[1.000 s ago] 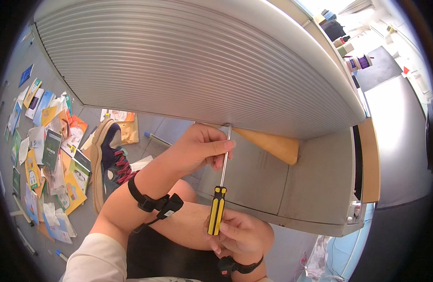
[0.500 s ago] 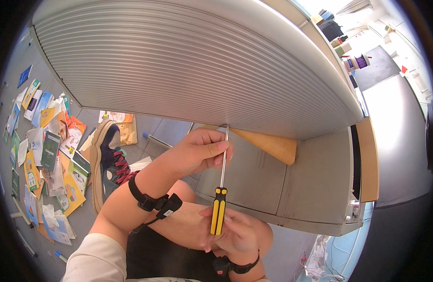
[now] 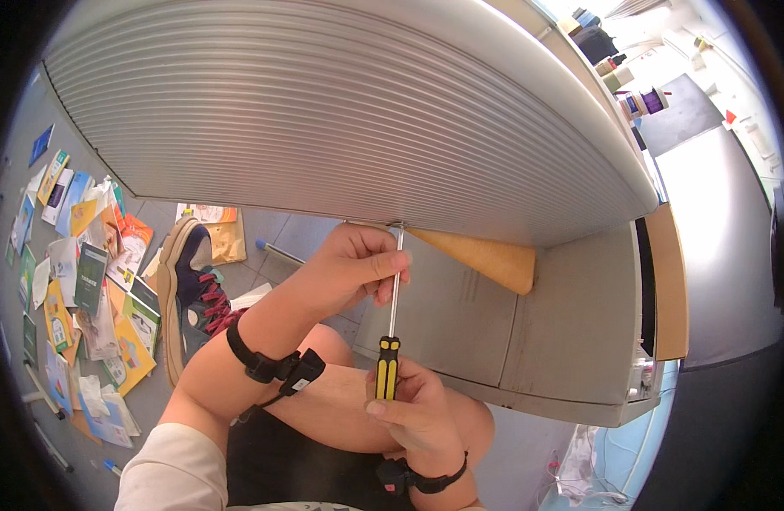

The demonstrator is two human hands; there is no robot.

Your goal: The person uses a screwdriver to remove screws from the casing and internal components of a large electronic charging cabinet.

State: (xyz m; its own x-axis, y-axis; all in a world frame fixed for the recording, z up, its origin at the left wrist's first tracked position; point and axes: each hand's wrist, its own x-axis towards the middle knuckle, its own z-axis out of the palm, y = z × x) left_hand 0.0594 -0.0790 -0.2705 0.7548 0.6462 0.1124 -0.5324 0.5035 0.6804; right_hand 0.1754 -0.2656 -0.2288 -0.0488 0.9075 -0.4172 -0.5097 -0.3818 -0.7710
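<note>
A screwdriver (image 3: 388, 368) with a yellow and black handle stands nearly upright in view, its metal shaft pointing away from me. Its tip meets the lower edge of a grey ribbed panel (image 3: 349, 119), at a small metal fitting too small to make out. My left hand (image 3: 358, 266) pinches the shaft just below the tip, thumb on the near side. The handle's end is gripped by my right hand (image 3: 417, 404), with the thumb across its base and the fingers behind it. Black straps with small boxes circle both wrists.
Below the panel lies a grey metal cabinet interior (image 3: 579, 332) with a tan wedge-shaped piece (image 3: 486, 260). Books and papers (image 3: 90, 277) cover the floor at left, beside a shoe (image 3: 183, 281). A dark table (image 3: 715, 247) stands at right. My bare leg (image 3: 332, 409) is underneath my hands.
My right hand has closed more firmly around the handle's end, its thumb now across it. The screwdriver and my left hand have shifted slightly left and up in view.
</note>
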